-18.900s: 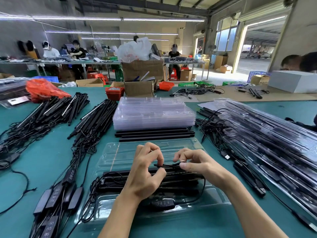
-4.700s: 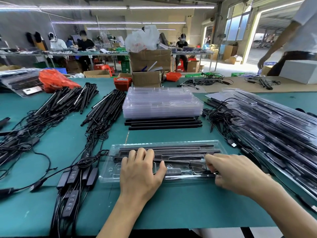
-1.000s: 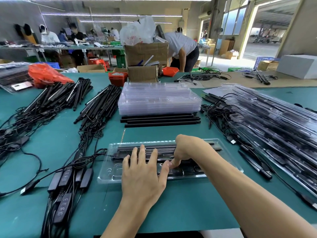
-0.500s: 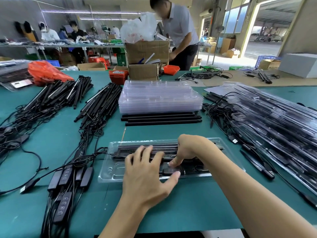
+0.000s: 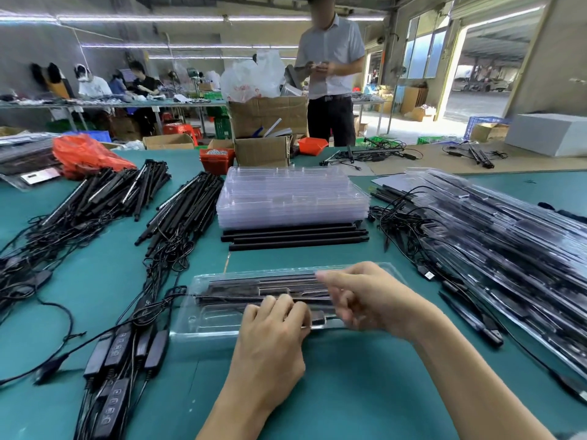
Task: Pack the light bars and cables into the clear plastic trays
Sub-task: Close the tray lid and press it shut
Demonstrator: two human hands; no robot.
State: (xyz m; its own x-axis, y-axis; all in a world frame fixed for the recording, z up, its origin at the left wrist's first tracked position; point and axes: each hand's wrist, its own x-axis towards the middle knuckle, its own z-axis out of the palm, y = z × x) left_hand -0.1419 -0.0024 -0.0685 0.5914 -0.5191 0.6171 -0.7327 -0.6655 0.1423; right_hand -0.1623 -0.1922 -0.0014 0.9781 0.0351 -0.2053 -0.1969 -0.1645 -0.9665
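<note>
At the bottom centre I have my left hand lying on the near edge of the closed tray, its fingers curled down over the rim and gripping the lid. My right hand hovers just right of it over the tray, blurred; its fingers look loosely bent and I cannot tell whether they hold anything. Inside the tray, at mid frame, I see the packed bars lying lengthwise with a cable tucked in below them.

To the lower left of the tray lies a bundle of controllers on black cables, one cable loop touching the tray's left end. On the right side of the frame a long heap of packed trays slants away, with loose cables along its left edge.

Beyond the tray, at centre, four loose bars lie side by side, touching the foot of a stack of empty trays. Two more piles of bars fan out at the upper left on the green table.

Farther back, upper centre, stand cardboard boxes and a red bin, and behind them a standing person in a pale shirt. An orange bag sits at the far left.
</note>
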